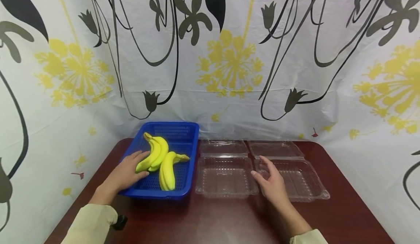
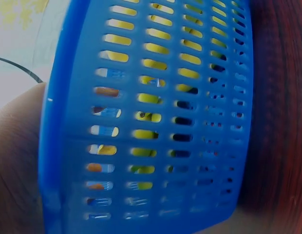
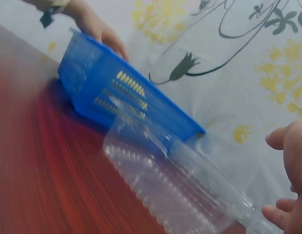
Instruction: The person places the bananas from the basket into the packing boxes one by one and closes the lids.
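In the head view a blue plastic basket [image 1: 193,142] holds two bunches of yellow bananas. My left hand [image 1: 126,173] reaches over its left rim, fingers and thumb spread around the lower end of the left banana bunch [image 1: 159,151]. The right banana bunch [image 1: 168,173] lies beside it, stem pointing right. In the left wrist view the basket wall [image 2: 131,139] hides most of that hand. My right hand [image 1: 273,184] hovers with spread, relaxed fingers and nothing in them, by two clear plastic clamshell boxes, the left box [image 1: 226,176] and the right box [image 1: 296,178].
Both boxes stand with lids folded back, the left lid [image 1: 224,148] and the right lid [image 1: 275,149], near the far edge of the dark red table [image 1: 213,222]. Behind rises a white floral-printed cloth [image 1: 210,109], also hanging at both sides.
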Available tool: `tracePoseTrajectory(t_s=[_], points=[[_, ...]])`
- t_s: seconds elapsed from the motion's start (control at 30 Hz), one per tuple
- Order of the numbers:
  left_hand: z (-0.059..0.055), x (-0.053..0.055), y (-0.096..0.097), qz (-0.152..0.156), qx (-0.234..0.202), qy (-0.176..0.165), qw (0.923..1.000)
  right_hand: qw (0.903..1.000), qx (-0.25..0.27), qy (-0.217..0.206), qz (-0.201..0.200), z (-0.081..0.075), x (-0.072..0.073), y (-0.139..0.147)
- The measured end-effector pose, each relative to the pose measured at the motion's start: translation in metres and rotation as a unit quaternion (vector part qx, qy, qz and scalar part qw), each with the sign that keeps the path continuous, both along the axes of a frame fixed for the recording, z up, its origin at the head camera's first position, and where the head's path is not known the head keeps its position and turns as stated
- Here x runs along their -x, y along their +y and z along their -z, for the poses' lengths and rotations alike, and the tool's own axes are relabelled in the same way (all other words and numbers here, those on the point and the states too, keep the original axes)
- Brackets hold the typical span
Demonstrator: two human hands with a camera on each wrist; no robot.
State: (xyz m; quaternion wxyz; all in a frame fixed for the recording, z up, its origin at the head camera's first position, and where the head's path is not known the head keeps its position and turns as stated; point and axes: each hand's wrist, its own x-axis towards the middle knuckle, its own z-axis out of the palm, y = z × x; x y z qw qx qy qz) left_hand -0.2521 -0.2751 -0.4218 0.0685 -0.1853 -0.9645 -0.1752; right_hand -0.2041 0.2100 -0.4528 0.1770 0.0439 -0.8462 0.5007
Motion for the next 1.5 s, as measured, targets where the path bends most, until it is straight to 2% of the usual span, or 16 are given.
tracePoseTrajectory(t_s=[0.13,0.3,0.37,0.47,0.73,0.87,0.97,1.13,1.33,1.5], points=[[0.004,0.003,0.003,-0.004,-0.008,-0.012,0.9999,0.9974,0.065,-0.030,-0.009,-0.004,-0.003,-0.011],[0.005,0.004,0.007,-0.003,-0.009,-0.014,0.9999,0.9846,0.158,-0.068,-0.033,-0.008,-0.013,-0.026],[0.005,0.004,0.008,-0.003,-0.009,-0.013,0.9999,0.9803,0.180,-0.072,-0.040,-0.008,-0.016,-0.032],[0.004,0.005,0.009,-0.002,-0.009,-0.016,0.9998,0.9792,0.186,-0.071,-0.041,-0.004,-0.021,-0.039],[0.008,0.009,0.009,-0.005,-0.013,-0.030,0.9995,0.9880,0.135,-0.075,-0.002,0.010,-0.029,-0.047],[0.012,0.013,0.010,-0.003,-0.014,-0.031,0.9994,0.9938,0.103,-0.039,0.016,0.015,-0.030,-0.049],[0.013,0.016,0.011,-0.005,-0.012,-0.037,0.9992,0.9979,0.060,0.012,0.022,0.024,-0.028,-0.050],[0.016,0.020,0.013,-0.002,-0.018,-0.062,0.9979,0.9978,-0.011,0.056,0.034,0.044,-0.024,-0.050],[0.018,0.025,0.015,-0.009,-0.009,-0.088,0.9960,0.9965,-0.018,0.060,0.056,0.057,-0.024,-0.044],[0.020,0.029,0.014,-0.015,0.009,-0.089,0.9958,0.9963,-0.017,0.058,0.061,0.064,-0.020,-0.037]])
